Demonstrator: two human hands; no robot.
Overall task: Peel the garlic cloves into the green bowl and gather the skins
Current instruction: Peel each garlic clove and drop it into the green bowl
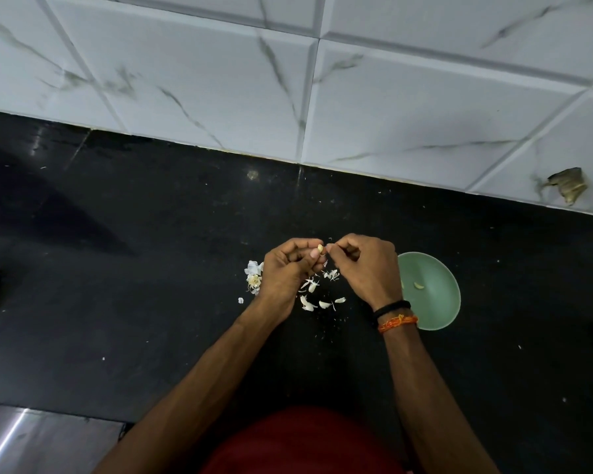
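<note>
Pale clove (319,248) sits pinched in your left hand (290,268) over mid-counter (151,268); your right hand (363,268) pinches its skin. Peeling step: strip it, then drop it into the bowl (435,302) beside your right wrist.

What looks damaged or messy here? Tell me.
The wall tile at the right has a broken hole near the counter. Garlic skins lie scattered on the black counter below the hands, not gathered. The left hand holds a clove while the right hand pinches at its skin.
</note>
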